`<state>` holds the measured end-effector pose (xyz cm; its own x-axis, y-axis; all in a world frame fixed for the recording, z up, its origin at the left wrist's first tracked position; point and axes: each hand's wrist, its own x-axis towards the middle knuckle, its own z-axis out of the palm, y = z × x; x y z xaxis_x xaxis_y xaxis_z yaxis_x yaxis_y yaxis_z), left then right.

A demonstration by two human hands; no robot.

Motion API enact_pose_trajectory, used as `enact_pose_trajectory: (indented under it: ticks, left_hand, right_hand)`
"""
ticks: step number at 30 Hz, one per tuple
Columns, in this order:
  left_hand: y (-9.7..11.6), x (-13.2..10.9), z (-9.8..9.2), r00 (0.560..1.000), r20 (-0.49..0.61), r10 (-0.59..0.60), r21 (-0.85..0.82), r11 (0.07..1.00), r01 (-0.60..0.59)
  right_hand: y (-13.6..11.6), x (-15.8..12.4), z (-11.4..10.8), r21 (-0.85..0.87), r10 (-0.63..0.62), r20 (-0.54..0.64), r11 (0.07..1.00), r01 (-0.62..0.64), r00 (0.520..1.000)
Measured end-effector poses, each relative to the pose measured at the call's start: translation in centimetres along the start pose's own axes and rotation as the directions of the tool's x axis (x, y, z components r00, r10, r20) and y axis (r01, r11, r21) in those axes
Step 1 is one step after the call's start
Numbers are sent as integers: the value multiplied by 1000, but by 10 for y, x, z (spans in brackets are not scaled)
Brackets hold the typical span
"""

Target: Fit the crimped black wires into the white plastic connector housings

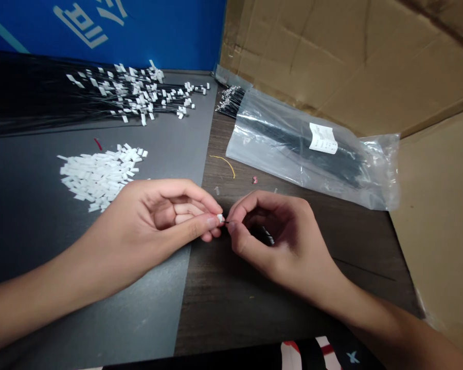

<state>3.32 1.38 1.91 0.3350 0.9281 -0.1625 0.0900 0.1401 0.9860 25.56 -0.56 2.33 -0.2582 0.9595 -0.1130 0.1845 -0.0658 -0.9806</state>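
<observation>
My left hand pinches a small white plastic connector between thumb and forefinger. My right hand faces it, its thumb and forefinger pinched on the end of a thin black wire that runs back through the palm. The two fingertip pinches almost touch over the dark wooden table. A pile of loose white connectors lies on the grey mat just behind my left hand.
A spread of black wires fitted with white connectors lies at the back left. A clear plastic bag of black wires rests at the back right. Cardboard walls enclose the right and back; a blue board stands behind.
</observation>
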Motion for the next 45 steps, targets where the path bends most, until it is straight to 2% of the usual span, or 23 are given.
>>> enact_pose_trajectory:
  ticks: [15, 22, 27, 33, 45]
  left_hand:
    - [-5, -6, -1, 1000, -25, -1, 69, 998, 2]
    - [-15, -10, -1, 998, -23, 63, -5, 998, -63]
    - [-14, -11, 1, 998, -57, 32, 24, 999, -31]
    - [-13, -10, 4, 999, -42, 2, -29, 1000, -3]
    - [-22, -12, 7, 998, -65, 14, -75, 997, -19]
  right_hand:
    - [0, -1, 0, -22, -36, 29, 999, 37, 999]
    - [1, -1, 0, 21, -12, 35, 1000, 11, 999]
    - [1, -1, -2, 15, -16, 39, 1000, 15, 999]
    - [2, -3, 0, 22, -16, 59, 1000, 14, 998]
    - [8, -5, 3, 18, -77, 53, 997, 76, 996]
